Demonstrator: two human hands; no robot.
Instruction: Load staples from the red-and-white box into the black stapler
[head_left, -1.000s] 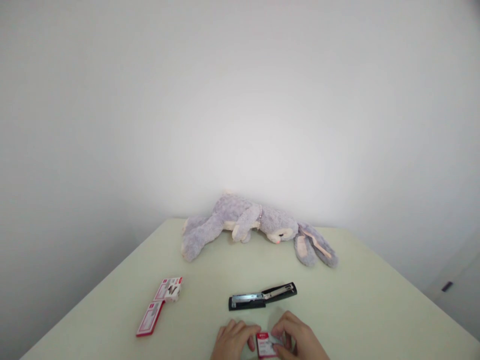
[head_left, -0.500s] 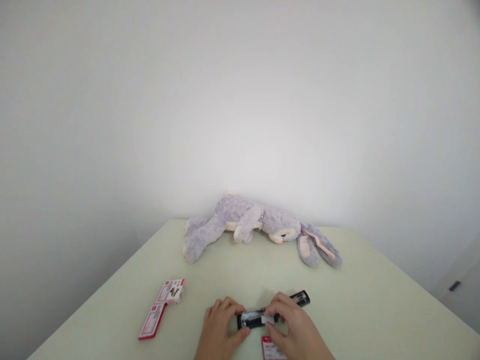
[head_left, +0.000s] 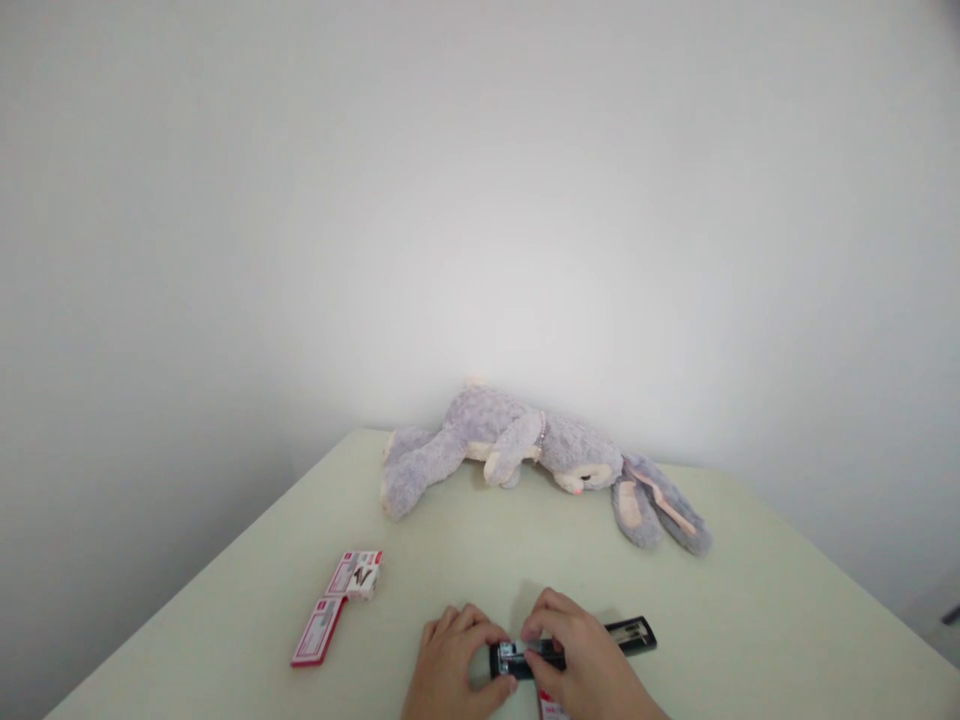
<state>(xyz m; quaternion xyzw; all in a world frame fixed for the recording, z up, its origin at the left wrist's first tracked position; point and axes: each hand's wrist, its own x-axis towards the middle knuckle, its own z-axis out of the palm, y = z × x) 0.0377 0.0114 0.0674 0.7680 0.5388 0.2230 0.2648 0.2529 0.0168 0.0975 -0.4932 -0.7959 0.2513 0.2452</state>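
Stapler (head_left: 574, 648), black, one: lying open near the counter (head_left: 750, 610) near edge, long axis running left to right, chrome magazine end at left. Left hand (head_left: 454, 672) grip closed on the magazine end; right hand (head_left: 581, 660) grip pinched over the magazine just beside it, both touching. Staple boxes: two red-and-white (head_left: 337, 605) toward the left edge, a third (head_left: 551, 708) part hidden under the right hand. Plush rabbit (head_left: 540, 465), one, lying at the far edge.
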